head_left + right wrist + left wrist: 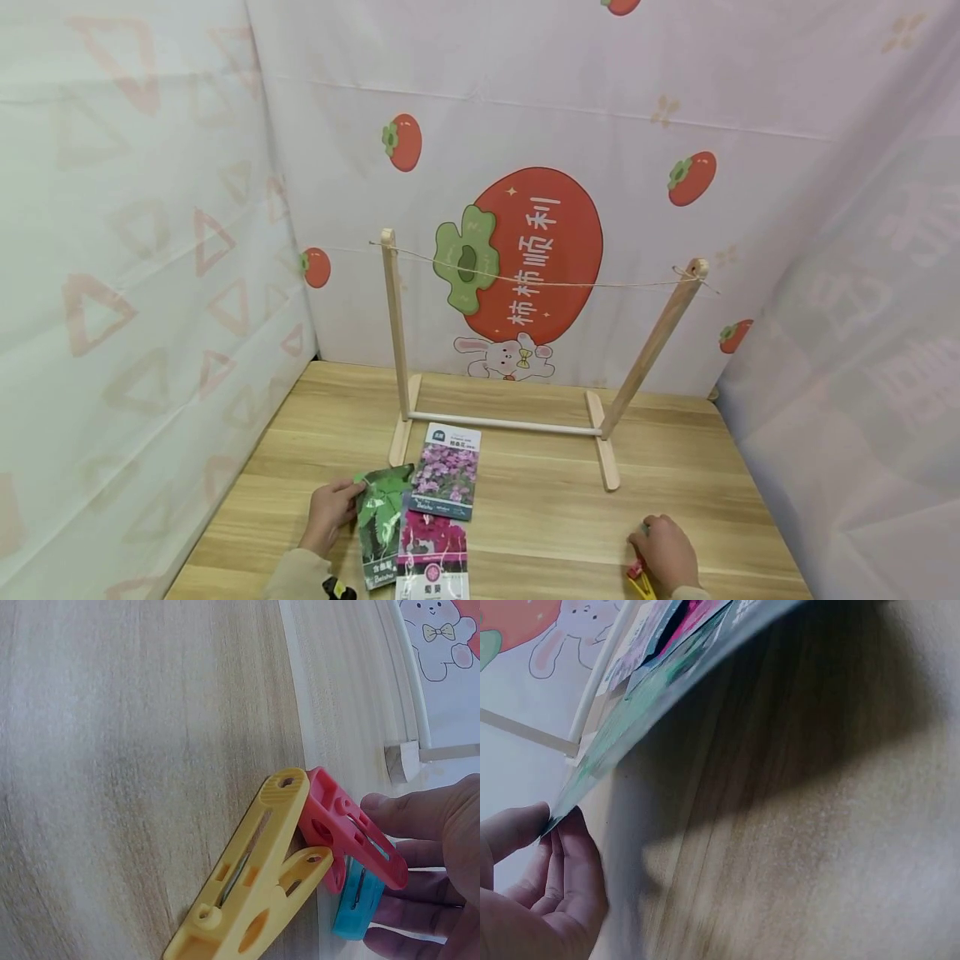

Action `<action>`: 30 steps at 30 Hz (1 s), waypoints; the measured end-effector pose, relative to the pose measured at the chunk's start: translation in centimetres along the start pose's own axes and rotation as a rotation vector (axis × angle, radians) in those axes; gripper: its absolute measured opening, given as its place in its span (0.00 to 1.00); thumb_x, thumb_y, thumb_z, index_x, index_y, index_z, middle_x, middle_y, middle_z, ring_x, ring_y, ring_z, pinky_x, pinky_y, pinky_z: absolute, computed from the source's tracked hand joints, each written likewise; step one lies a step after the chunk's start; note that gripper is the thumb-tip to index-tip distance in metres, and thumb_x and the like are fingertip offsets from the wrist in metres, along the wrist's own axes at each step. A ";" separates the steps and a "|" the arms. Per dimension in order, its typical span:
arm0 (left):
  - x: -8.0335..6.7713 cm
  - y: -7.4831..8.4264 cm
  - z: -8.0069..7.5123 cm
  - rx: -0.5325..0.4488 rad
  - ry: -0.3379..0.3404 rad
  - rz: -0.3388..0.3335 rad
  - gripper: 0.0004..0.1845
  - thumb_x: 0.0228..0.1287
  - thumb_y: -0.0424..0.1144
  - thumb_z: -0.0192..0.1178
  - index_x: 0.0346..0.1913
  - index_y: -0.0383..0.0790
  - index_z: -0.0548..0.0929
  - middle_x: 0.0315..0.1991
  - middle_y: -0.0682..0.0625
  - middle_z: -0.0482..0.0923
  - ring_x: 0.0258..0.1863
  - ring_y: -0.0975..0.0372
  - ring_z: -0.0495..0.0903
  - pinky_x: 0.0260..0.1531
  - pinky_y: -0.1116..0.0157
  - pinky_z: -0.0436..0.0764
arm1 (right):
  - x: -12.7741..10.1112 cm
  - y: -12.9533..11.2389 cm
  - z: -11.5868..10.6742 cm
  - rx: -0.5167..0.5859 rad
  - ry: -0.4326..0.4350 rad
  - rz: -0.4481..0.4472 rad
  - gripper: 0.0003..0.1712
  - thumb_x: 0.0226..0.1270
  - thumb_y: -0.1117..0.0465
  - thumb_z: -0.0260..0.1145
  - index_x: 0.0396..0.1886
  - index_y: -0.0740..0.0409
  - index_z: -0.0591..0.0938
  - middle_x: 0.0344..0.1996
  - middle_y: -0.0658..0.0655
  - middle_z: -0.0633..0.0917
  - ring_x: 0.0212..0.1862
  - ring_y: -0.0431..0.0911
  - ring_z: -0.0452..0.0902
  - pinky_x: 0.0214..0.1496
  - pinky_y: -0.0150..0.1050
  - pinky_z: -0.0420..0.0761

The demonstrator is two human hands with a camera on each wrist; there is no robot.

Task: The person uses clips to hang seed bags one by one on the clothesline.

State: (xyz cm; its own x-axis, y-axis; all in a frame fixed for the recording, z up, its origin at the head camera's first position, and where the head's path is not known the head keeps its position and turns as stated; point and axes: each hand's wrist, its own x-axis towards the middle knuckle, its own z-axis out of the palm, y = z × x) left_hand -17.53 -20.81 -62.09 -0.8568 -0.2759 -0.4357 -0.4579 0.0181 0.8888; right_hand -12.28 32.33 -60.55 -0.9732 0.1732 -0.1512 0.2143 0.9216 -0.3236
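Observation:
My left hand (330, 510) pinches the upper left corner of a green seed packet (381, 517) between thumb and fingers. In the left wrist view the packet (641, 724) slants up off the table on that side. Overlapping it on the right is a seed packet with magenta flowers (432, 550), and above lies one with pink-purple flowers (444, 468). At the right, my right hand (667, 550) is at several plastic clothespins: a yellow one (259, 862), a red one (352, 825) and a teal one (358, 900). Its fingertips meet the teal clothespin; the thumb is beside the red one.
A wooden stand (651, 350) with two uprights stands at the back of the table (525, 542). A thin string (570, 284) spans its tops, and a white rod (502, 422) joins its feet. Printed cloth walls (337, 192) enclose the back and sides.

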 end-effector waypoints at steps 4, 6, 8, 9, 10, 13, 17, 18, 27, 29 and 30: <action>-0.1 0.1 0.0 -0.044 0.012 -0.027 0.18 0.64 0.33 0.61 0.50 0.20 0.78 0.32 0.49 0.83 0.28 0.68 0.80 0.31 0.68 0.84 | -0.1 0.1 -0.1 -0.002 -0.001 0.002 0.23 0.55 0.60 0.70 0.42 0.77 0.82 0.29 0.61 0.81 0.30 0.48 0.74 0.36 0.49 0.80; -0.2 0.1 0.0 -0.054 0.020 -0.034 0.17 0.64 0.32 0.60 0.50 0.20 0.79 0.30 0.51 0.82 0.28 0.67 0.80 0.29 0.69 0.83 | -0.1 0.2 -0.2 0.004 -0.007 -0.002 0.23 0.56 0.60 0.69 0.44 0.77 0.81 0.30 0.62 0.81 0.30 0.48 0.74 0.36 0.50 0.80; -0.1 0.2 0.1 -0.061 0.024 -0.039 0.17 0.64 0.32 0.60 0.49 0.20 0.79 0.28 0.52 0.82 0.27 0.67 0.80 0.29 0.69 0.82 | -0.1 0.2 -0.5 0.017 -0.013 -0.006 0.23 0.56 0.60 0.69 0.44 0.78 0.81 0.30 0.63 0.81 0.31 0.48 0.74 0.37 0.50 0.80; -0.1 0.3 0.2 -0.066 0.026 -0.038 0.17 0.64 0.33 0.60 0.49 0.21 0.79 0.27 0.53 0.82 0.26 0.67 0.80 0.28 0.70 0.82 | 0.0 0.1 -0.6 0.025 -0.013 -0.007 0.23 0.56 0.60 0.68 0.44 0.78 0.81 0.31 0.63 0.81 0.31 0.48 0.75 0.37 0.51 0.80; -0.1 0.4 0.2 -0.066 0.031 -0.033 0.16 0.64 0.33 0.60 0.49 0.21 0.79 0.26 0.53 0.82 0.26 0.67 0.79 0.28 0.70 0.82 | 0.0 0.1 -0.8 0.031 -0.012 -0.011 0.24 0.56 0.60 0.68 0.45 0.78 0.81 0.31 0.64 0.81 0.31 0.49 0.75 0.38 0.51 0.80; -0.1 0.7 0.2 -0.058 0.044 -0.010 0.14 0.64 0.33 0.61 0.46 0.22 0.81 0.25 0.53 0.82 0.26 0.66 0.79 0.26 0.71 0.80 | 0.1 -0.2 -1.2 0.055 -0.008 -0.008 0.24 0.56 0.60 0.68 0.46 0.78 0.81 0.31 0.64 0.81 0.31 0.49 0.75 0.38 0.52 0.80; 0.0 1.5 -0.2 -0.038 0.052 0.031 0.13 0.64 0.33 0.61 0.44 0.23 0.82 0.27 0.51 0.82 0.27 0.65 0.78 0.25 0.71 0.80 | 0.2 -0.3 -1.7 0.078 -0.001 0.000 0.25 0.57 0.59 0.69 0.46 0.77 0.80 0.33 0.66 0.82 0.33 0.52 0.78 0.40 0.54 0.80; 0.0 1.7 -0.4 -0.040 0.045 0.039 0.14 0.65 0.33 0.61 0.45 0.22 0.82 0.28 0.51 0.83 0.27 0.65 0.79 0.25 0.71 0.80 | 0.2 -0.4 -1.8 0.084 0.002 0.003 0.25 0.57 0.59 0.69 0.46 0.77 0.81 0.33 0.66 0.82 0.34 0.53 0.79 0.41 0.54 0.80; 0.3 3.2 -1.9 -0.021 0.042 0.056 0.15 0.64 0.34 0.62 0.47 0.23 0.82 0.26 0.55 0.81 0.27 0.66 0.79 0.27 0.72 0.82 | 0.2 -0.8 -2.1 0.168 0.059 -0.018 0.20 0.56 0.62 0.72 0.43 0.75 0.83 0.34 0.66 0.85 0.35 0.51 0.81 0.38 0.50 0.82; 0.2 3.5 -2.2 -0.023 0.042 0.054 0.13 0.63 0.34 0.62 0.44 0.26 0.84 0.26 0.57 0.81 0.27 0.66 0.79 0.27 0.72 0.82 | 0.2 -1.0 -2.3 0.195 0.059 -0.020 0.20 0.56 0.62 0.72 0.42 0.75 0.83 0.32 0.63 0.86 0.33 0.48 0.80 0.36 0.47 0.81; 0.2 3.6 -2.3 -0.024 0.041 0.054 0.12 0.63 0.34 0.62 0.43 0.27 0.84 0.26 0.57 0.81 0.28 0.65 0.79 0.27 0.72 0.82 | 0.2 -1.0 -2.3 0.205 0.061 -0.023 0.20 0.56 0.62 0.72 0.42 0.75 0.83 0.31 0.62 0.86 0.33 0.48 0.80 0.34 0.46 0.81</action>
State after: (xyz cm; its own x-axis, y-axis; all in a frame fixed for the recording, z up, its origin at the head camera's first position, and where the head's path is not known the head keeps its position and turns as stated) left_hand -18.77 -23.01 -58.68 -0.8695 -0.3143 -0.3809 -0.4045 0.0109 0.9145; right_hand -12.90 32.22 -58.06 -0.9800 0.1793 -0.0862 0.1980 0.8368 -0.5104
